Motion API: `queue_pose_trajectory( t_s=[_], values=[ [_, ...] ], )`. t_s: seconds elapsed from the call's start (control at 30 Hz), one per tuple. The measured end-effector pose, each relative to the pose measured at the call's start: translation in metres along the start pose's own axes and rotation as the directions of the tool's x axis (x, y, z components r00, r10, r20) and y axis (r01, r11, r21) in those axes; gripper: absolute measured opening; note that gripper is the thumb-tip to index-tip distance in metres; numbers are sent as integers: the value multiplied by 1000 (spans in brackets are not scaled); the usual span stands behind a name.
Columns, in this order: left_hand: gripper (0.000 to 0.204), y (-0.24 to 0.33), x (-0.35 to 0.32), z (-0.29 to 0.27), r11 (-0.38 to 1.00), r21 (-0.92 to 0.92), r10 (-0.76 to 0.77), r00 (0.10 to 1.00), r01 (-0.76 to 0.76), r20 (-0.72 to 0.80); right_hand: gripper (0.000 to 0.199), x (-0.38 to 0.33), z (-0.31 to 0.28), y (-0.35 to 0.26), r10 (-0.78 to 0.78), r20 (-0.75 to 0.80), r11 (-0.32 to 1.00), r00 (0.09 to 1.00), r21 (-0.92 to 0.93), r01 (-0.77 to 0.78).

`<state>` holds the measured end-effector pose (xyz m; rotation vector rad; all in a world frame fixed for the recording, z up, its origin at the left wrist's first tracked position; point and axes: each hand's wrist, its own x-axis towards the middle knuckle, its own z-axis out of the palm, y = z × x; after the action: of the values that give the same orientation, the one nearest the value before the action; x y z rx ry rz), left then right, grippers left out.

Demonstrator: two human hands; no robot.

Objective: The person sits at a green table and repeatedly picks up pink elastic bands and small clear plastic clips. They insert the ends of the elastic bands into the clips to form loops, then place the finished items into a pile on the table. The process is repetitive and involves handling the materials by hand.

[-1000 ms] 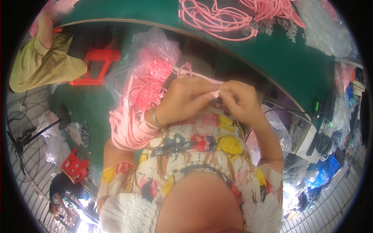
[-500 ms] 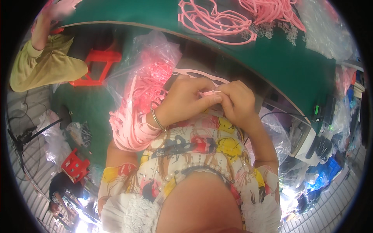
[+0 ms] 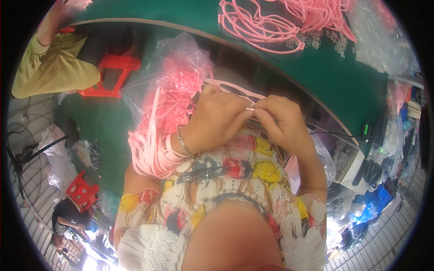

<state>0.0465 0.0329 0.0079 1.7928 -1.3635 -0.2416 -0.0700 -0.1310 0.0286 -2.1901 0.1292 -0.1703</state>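
Observation:
My left hand [image 3: 222, 113] and my right hand [image 3: 281, 124] meet in front of my chest, both closed in a pinch. Between their fingertips is a short bit of pink strap [image 3: 250, 108], with a pale shiny part whose kind I cannot make out. A length of the strap arcs behind my knuckles toward the table edge. Many pink straps [image 3: 151, 156] hang looped over my left forearm, just below a metal bangle [image 3: 182, 142]. Beside that arm, a clear plastic bag [image 3: 181, 49] holds more pink straps.
On the green table [image 3: 334, 81] lie looped pink straps [image 3: 257, 27], small clear plastic pieces [image 3: 337, 41] and a plastic sheet [image 3: 377, 40]. A red stool [image 3: 115, 74] stands left, near another person's olive-clad leg [image 3: 54, 67]. Another red stool [image 3: 82, 192] is farther back.
My fingertips have drawn closer together, and less of the strap shows between them. My right hand has shifted slightly right. The view has moved a little.

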Motion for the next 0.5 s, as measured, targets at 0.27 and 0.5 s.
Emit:
queue_pose_trajectory(
  t_s=[0.27, 0.5],
  values=[
    [12, -5, -1, 1, 998, 45, 34, 999, -33, -21, 13, -3, 14, 13, 279, 174, 848, 944, 417, -328],
    [11, -10, -2, 8, 996, -2, 93, 994, -93, 51, 16, 11, 15, 35, 323, 434, 516, 841, 664, -541]
  ],
)
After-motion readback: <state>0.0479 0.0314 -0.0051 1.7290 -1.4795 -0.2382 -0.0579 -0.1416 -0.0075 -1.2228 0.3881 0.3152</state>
